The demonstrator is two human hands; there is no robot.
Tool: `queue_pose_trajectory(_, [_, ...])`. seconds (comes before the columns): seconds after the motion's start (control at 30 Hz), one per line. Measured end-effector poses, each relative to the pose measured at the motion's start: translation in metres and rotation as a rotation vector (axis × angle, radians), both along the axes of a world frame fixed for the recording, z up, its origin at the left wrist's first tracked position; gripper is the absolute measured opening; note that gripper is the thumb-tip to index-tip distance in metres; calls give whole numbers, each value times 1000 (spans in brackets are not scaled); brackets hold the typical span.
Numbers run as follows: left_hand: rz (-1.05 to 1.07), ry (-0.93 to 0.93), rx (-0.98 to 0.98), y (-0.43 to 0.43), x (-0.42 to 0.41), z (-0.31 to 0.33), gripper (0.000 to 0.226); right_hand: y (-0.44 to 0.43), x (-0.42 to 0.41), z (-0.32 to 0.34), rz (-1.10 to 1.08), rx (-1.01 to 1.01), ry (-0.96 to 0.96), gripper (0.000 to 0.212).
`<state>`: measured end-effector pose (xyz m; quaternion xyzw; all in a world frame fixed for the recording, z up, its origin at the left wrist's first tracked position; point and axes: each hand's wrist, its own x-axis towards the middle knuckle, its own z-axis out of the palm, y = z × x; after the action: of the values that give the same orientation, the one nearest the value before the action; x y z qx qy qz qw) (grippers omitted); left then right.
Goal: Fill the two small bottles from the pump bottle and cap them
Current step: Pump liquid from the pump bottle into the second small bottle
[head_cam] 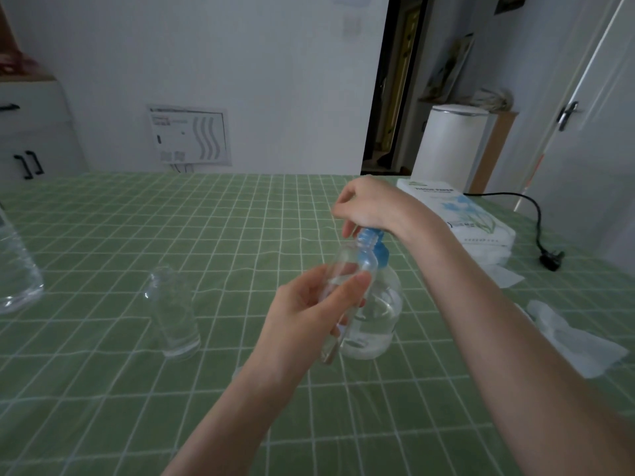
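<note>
A table (137, 235) under a green cloth with a white grid fills the lower part of the head view. A white tissue pack (474, 218) lies on it at about 2 o'clock. At 9 o'clock, cut off by the frame edge, stands a large clear bottle (13, 269). Just right of the centre, at about 4 o'clock, the pump bottle (381, 314) stands upright on the cloth, a clear body partly filled with clear liquid and topped by a blue pump head (376, 249). The right hand (371, 204) comes in from 5 o'clock and sits on top of that pump head, fingers curled down over it. The left hand (309, 314), reaching up from 6 o'clock, grips one small bottle (347, 269) between thumb and fingers. It holds the bottle off the table, tilted, with its open neck up against the pump's spout and its body touching the front of the pump bottle. How much liquid it holds cannot be told. The second small bottle (175, 314) stands upright and uncapped on the cloth at about 8 o'clock, well apart from both hands. A loose white tissue sheet (567, 338) lies flat at 4 o'clock beside the right forearm. Beyond it, at 3 o'clock, a black plug (551, 261) on its cord rests on the cloth, near the tissue pack.
</note>
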<state>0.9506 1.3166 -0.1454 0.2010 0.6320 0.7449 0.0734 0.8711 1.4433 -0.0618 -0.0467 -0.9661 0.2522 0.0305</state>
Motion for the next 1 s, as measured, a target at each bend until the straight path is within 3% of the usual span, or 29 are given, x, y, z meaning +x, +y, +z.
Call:
queue_pose_trajectory(0.33, [-6, -27, -18, -1, 3, -2, 36, 1, 2, -11, -14, -69, -96, 33])
queue_pose_trajectory(0.67, [7, -8, -6, 2, 1, 0, 45, -1, 4, 0, -20, -4, 27, 38])
queue_pose_trajectory(1.0, [2, -19, -22, 1, 1, -2, 37, -1, 1, -7, 0, 4, -107, 34])
